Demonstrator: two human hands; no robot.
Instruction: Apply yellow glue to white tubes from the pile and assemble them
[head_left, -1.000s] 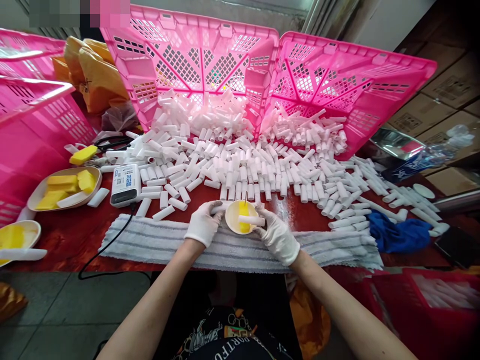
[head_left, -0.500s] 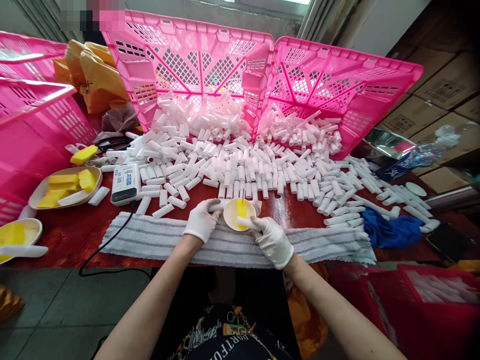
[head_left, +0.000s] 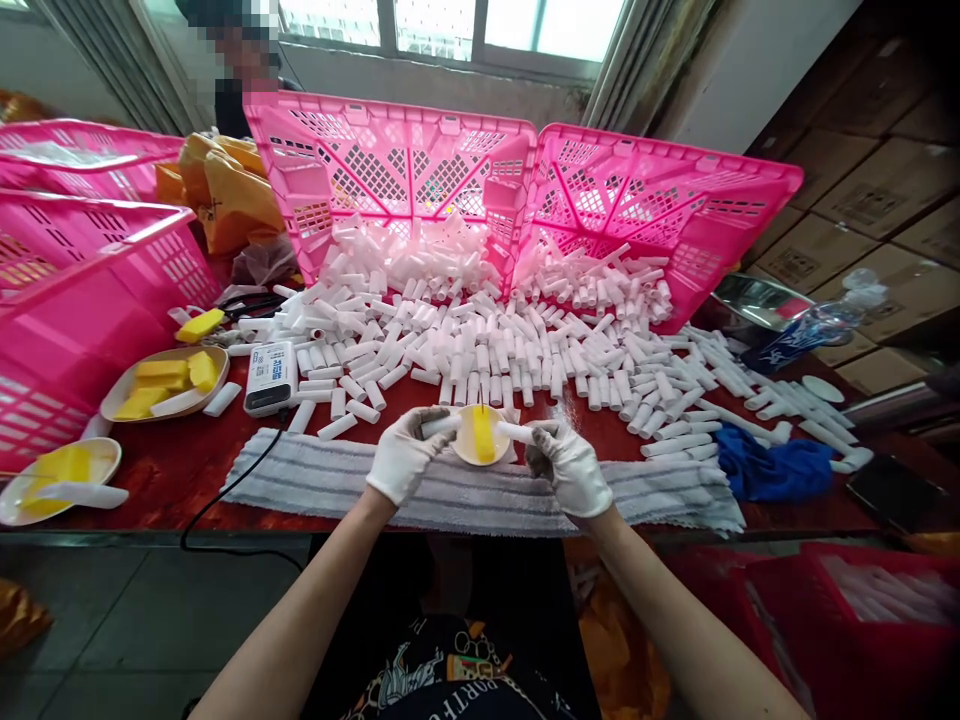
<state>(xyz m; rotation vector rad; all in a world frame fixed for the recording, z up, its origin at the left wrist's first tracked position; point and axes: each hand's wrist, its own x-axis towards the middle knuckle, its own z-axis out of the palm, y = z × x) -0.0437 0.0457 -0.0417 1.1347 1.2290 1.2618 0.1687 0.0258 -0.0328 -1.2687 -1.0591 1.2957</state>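
Across a red desk [head_left: 169, 495], a gloved left hand [head_left: 409, 450] grips a white tube [head_left: 442, 428] just left of a small dish [head_left: 465, 447] holding a yellow sponge [head_left: 484, 434]. The gloved right hand [head_left: 568, 462] pinches a second tube [head_left: 515, 432], its free end at the dish's right rim. Handling tubes beside the sponge seems the current step; next calls for steady grips. Loose tubes [head_left: 480, 350] heap beyond.

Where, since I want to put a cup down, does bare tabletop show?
At left, red tabletop shows between the nearer plate and the striped towel, though a black cable crosses it. A smaller patch lies between the right hand, the white tubes and the towel. It's crowded before the pink baskets, where tubes lie heaped.
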